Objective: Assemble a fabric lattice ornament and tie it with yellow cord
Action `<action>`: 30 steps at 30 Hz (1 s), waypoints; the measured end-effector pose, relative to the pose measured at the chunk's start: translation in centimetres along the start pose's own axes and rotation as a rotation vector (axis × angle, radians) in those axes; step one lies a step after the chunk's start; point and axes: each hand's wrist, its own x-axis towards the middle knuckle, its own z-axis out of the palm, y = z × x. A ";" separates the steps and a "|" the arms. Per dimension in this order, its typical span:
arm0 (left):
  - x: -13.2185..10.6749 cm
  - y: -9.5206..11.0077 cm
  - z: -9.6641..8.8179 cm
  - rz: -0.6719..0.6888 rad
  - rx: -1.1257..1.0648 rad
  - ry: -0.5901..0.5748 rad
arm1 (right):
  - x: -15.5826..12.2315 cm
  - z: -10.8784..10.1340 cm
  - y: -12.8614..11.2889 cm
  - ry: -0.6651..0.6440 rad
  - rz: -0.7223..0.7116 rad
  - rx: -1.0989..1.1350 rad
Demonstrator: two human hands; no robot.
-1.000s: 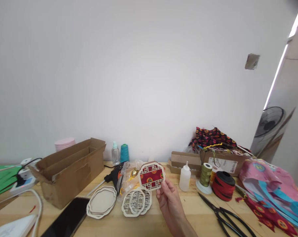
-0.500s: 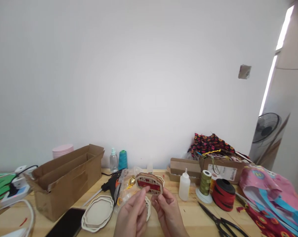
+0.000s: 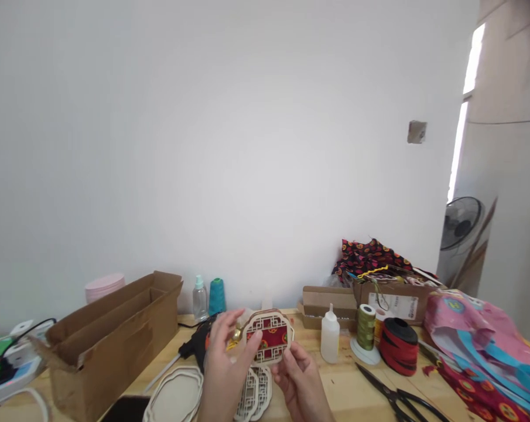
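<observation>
Both my hands hold up a small wooden lattice frame point(image 3: 268, 337) with red patterned cloth behind it, facing me above the wooden table point(image 3: 335, 381). My left hand point(image 3: 225, 366) grips its left edge, thumb on the front and fingers curled behind. My right hand point(image 3: 297, 381) pinches its lower right edge. Below them lie more pale lattice cut-outs point(image 3: 253, 395) and plain wooden frame outlines point(image 3: 174, 395).
An open cardboard box point(image 3: 110, 337) stands at left, with a glue gun point(image 3: 194, 346), a spray bottle point(image 3: 199, 299) and a teal thread cone point(image 3: 217, 296) behind my hands. At right are a white glue bottle point(image 3: 330, 337), green thread spool point(image 3: 365, 328), red ribbon roll point(image 3: 397, 346), black scissors point(image 3: 396, 395) and patterned fabrics point(image 3: 479, 346).
My left hand came up and joined the right on the lattice frame. The frame tipped flat half a second ago and now faces me upright again. The camera tilted upward.
</observation>
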 end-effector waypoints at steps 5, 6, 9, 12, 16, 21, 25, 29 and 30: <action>0.9 -1.8 1.3 -0.307 -0.233 -0.207 | 0.9 -1.1 0.5 0.133 -0.147 -0.280; 0.8 -2.2 1.3 -0.364 -0.268 -0.218 | 1.0 -1.4 0.3 0.199 -0.242 -0.378; 0.0 -3.5 1.2 -0.454 -0.306 -0.268 | 0.8 -1.7 -0.6 0.309 -0.507 -0.682; -0.7 -4.2 1.3 -0.407 -0.232 -0.328 | 0.3 -1.4 -1.3 0.217 -0.634 -0.948; -1.3 -4.8 1.5 -0.276 -0.080 -0.330 | 0.0 -1.3 -1.4 0.200 -0.649 -1.099; -1.4 -5.7 1.4 -0.046 0.139 -0.336 | 0.6 -2.2 -0.5 0.170 -0.503 -1.047; -1.2 -6.2 1.3 -0.028 0.164 -0.347 | 1.2 -2.8 0.3 0.199 -0.355 -0.770; -1.2 -6.7 1.3 -0.102 0.136 -0.343 | 1.6 -3.0 0.6 0.230 -0.244 -0.623; -1.3 -6.8 1.3 -0.120 0.132 -0.349 | 1.6 -3.1 0.6 0.234 -0.223 -0.597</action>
